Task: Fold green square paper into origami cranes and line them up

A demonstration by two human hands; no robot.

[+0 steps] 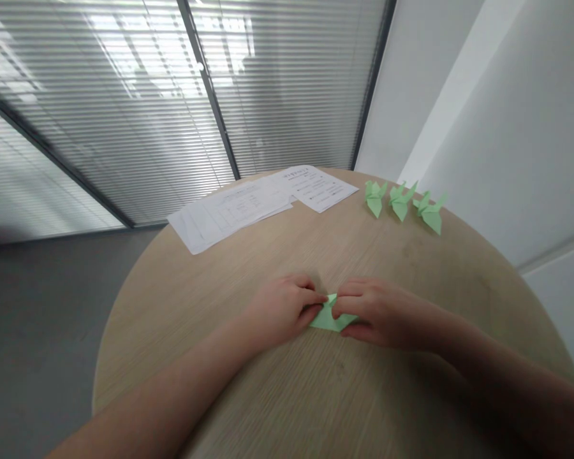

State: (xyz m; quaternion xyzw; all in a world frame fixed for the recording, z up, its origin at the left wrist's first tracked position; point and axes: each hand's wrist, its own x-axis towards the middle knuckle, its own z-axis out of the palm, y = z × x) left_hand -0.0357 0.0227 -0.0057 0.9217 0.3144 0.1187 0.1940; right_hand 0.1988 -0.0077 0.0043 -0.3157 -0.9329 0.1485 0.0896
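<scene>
A small folded piece of light green paper (329, 320) lies on the round wooden table, between my two hands. My left hand (289, 307) has its bent fingers closed on the paper's left edge, with the fingertips near its top. From the right, my right hand (375, 311) grips the other side, its fingers curled over the paper and the thumb at the lower edge. Both hands hide the paper's ends, so its full outline cannot be made out.
Three green origami cranes, a left one (375, 199), a middle one (401, 203) and a right one (429, 213), stand at the table's back right. Printed sheets (234, 210) overlap at the far edge of the table (172, 299). Behind are glass panels with blinds (296, 95) and a white wall (521, 127).
</scene>
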